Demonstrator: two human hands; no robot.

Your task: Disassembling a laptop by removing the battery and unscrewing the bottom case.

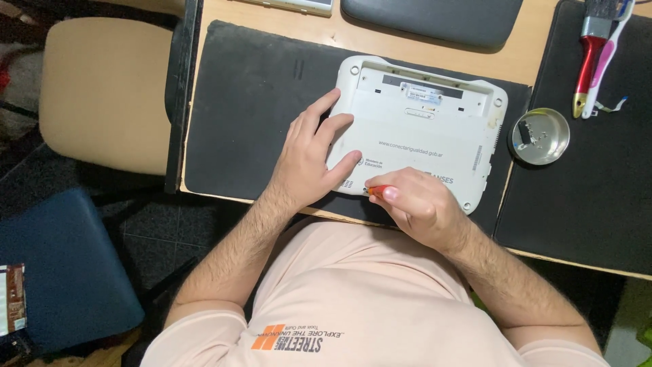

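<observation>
Wooden counter [536, 58] covered by a dark mat [251, 109], a white laptop [435, 136] lying underside-up at centre frame; left hand [309, 160] spread flat, its fingers [336, 126] released and pressing the laptop's left part; right hand [418, 204] clenched around a red-handled screwdriver [377, 191], tip at the laptop's lower edge, just beside the left thumb; small metal dish [540, 136] at right; red-handled brush [591, 54] at upper right.
</observation>
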